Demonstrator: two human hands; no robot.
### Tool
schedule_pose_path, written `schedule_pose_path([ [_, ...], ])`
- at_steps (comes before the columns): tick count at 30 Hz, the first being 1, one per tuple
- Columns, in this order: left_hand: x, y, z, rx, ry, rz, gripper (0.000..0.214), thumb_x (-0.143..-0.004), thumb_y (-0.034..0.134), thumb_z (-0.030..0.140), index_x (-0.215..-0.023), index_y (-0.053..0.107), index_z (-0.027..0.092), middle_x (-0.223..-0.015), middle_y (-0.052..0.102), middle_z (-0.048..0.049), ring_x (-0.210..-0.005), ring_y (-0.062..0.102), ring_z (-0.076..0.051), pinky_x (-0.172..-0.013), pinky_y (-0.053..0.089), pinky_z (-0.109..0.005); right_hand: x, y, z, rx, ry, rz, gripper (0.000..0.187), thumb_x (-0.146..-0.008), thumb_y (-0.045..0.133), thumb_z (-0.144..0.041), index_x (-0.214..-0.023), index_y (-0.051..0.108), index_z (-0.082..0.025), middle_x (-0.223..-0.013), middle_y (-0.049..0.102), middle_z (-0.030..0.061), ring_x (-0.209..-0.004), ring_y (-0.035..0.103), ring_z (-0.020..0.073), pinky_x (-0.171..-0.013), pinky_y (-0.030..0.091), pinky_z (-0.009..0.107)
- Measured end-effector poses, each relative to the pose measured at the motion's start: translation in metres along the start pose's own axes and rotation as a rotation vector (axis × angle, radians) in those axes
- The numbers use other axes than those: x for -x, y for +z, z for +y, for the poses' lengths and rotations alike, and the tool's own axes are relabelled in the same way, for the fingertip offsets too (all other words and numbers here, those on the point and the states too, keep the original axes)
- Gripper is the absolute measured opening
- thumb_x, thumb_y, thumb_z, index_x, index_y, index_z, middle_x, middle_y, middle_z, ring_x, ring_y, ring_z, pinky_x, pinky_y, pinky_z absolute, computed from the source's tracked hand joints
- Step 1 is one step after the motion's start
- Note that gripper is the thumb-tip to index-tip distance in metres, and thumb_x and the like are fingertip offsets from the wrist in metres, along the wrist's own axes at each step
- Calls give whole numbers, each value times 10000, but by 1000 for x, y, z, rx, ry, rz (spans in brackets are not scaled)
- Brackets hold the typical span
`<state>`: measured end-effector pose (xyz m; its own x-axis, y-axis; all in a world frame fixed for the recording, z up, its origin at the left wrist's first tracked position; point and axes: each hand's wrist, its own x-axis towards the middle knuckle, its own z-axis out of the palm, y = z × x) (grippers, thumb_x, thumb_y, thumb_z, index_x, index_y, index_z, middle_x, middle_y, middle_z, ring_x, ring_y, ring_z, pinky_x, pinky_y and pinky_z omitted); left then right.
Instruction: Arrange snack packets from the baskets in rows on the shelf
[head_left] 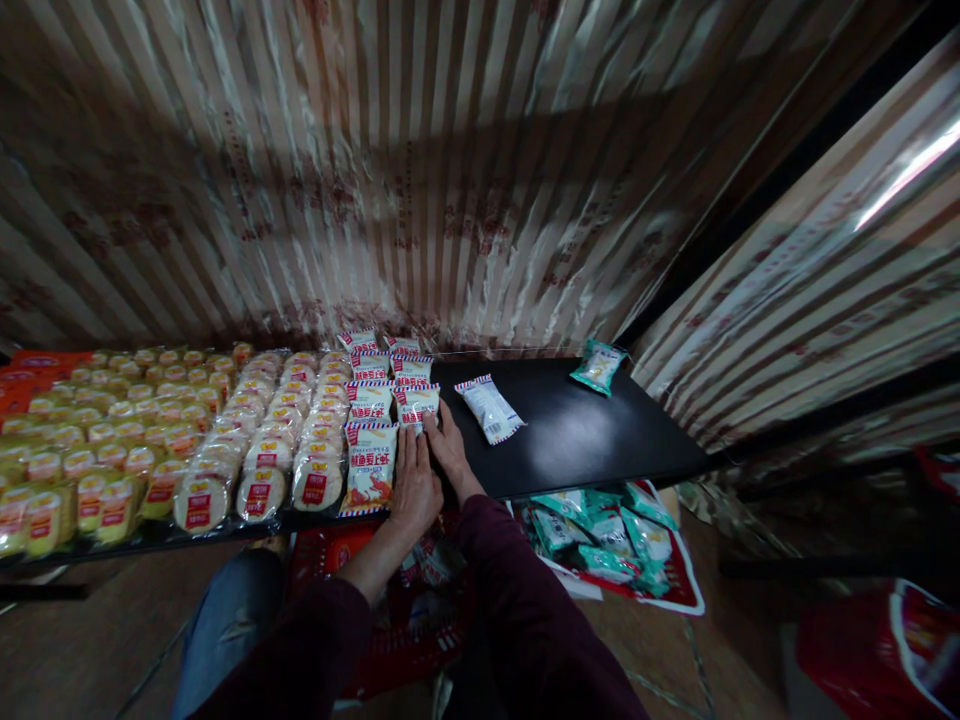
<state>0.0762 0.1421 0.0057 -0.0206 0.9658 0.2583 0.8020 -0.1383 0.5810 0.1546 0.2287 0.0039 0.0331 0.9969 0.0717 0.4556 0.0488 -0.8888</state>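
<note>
My left hand (415, 482) and my right hand (450, 450) meet at a white snack bag (417, 403) with red lettering and striped ends. The left fingers point forward, pressed together against the bag's near edge. Along its right side the right hand is closed, its thumb side on the wrapper. Matching bags stand in two columns: the nearest snack bag in the left column (370, 465) is beside my left fingers, and others are behind. To the right, one white bag (491, 408) lies back side up on the black shelf (630, 440).
Rows of packaged round cakes (262, 450) and yellow-wrapped cakes (82, 470) cover the shelf's left. A green bag (598, 366) lies at the far right. Below are a red basket with white rim (694, 590) holding green bags, and another red basket (352, 655). Striped sheeting (450, 180) hangs behind.
</note>
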Motion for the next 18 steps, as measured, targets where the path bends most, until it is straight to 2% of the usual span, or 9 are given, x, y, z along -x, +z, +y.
schedule_pose_path([
  [5, 5, -1, 2, -19, 66, 11, 658, -717, 400, 29, -1370, 319, 7, -1509, 214, -202, -1416, 48, -283, -1151, 194, -495, 12, 2, 5, -7, 3, 102, 673, -840, 445, -528, -1367, 391, -113, -1385, 457, 161, -1264, 444, 261, -1053, 341, 414],
  [9, 18, 2, 0, 18, 128, 18, 631, -765, 403, 74, -1388, 307, 46, -1510, 228, -185, -1418, 50, -272, -1149, 207, -498, 39, 1, 7, 3, -65, 262, 585, -861, 420, -476, -1302, 460, -93, -1345, 490, 174, -1260, 435, 249, -1063, 326, 420],
  [13, 45, 7, -7, 76, 188, -12, 556, -833, 372, 127, -1382, 320, 58, -1479, 301, -190, -1417, 116, -252, -1131, 264, -489, 76, 2, 8, 5, -126, 380, 420, -890, 376, -374, -1195, 541, -137, -1235, 572, 140, -1159, 509, 218, -1025, 372, 421],
  [18, 86, 3, -21, 105, 215, -116, 522, -856, 373, 162, -1367, 350, 53, -1435, 386, -177, -1402, 204, -223, -1128, 292, -446, 127, 9, 8, 2, -224, 359, 344, -887, 344, -254, -1118, 581, -160, -1148, 608, 114, -1088, 543, 192, -984, 416, 410],
])
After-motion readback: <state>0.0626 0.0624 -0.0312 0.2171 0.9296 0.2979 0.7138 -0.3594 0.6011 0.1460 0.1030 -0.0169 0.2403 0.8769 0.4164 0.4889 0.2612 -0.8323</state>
